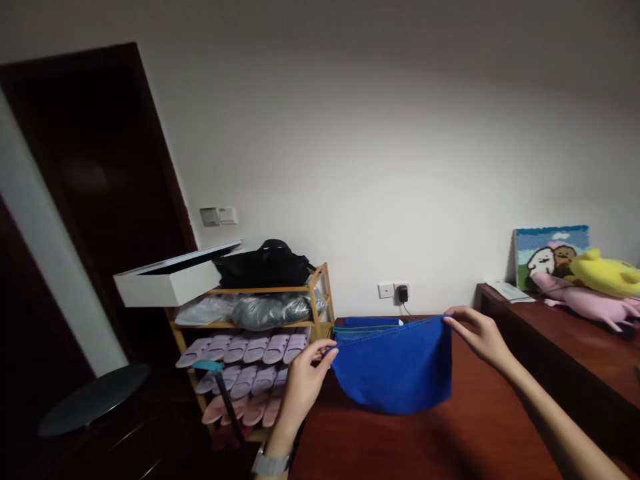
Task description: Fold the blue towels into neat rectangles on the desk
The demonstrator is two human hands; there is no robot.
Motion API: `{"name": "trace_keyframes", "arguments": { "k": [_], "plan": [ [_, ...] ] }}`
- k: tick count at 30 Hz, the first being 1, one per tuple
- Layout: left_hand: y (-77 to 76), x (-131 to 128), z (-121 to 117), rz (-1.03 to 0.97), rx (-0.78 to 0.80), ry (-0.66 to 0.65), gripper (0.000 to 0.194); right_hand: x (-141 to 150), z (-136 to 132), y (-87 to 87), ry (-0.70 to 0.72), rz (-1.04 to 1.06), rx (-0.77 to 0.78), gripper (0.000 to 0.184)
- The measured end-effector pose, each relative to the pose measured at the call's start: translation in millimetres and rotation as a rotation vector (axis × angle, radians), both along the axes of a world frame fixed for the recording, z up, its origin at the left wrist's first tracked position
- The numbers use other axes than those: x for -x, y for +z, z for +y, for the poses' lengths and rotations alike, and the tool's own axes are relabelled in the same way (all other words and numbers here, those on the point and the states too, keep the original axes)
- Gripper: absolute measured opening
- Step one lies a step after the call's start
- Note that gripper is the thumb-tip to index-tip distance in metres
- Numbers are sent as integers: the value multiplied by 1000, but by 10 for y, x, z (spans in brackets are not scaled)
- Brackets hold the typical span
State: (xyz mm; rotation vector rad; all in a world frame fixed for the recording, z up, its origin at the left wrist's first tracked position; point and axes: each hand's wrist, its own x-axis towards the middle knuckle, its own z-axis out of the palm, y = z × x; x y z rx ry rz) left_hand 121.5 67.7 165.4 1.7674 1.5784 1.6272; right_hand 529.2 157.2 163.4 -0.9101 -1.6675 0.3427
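Note:
A blue piece of cloth (395,373) with a stitched upper edge hangs stretched between my two hands, above the reddish-brown table (350,447). My left hand (307,373) pinches its upper left corner between thumb and fingers. At the upper right corner, my right hand (475,333) pinches the same edge, held somewhat higher, so the edge slants. Behind the cloth, more folded blue fabric (367,323) with a thin greenish line lies on the table, partly hidden.
Left of the table stands a wooden shoe rack (320,313) with several slippers (257,350), a black bag (267,267) and a white box (170,283). A round dark stool (95,400) is further left. Plush toys (585,300) lie on a cabinet (565,327) at right.

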Motion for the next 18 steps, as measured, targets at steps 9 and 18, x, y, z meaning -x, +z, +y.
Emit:
{"name": "trace_keyframes", "arguments": {
  "k": [9, 18],
  "plan": [
    [513, -371, -114, -75, -48, -168, 40, -403, -539, 201, -126, 43, -32, 51],
    [584, -470, -425, -64, -64, -183, 32, -647, -947, 84, -191, 41, -91, 36]
  ]
}}
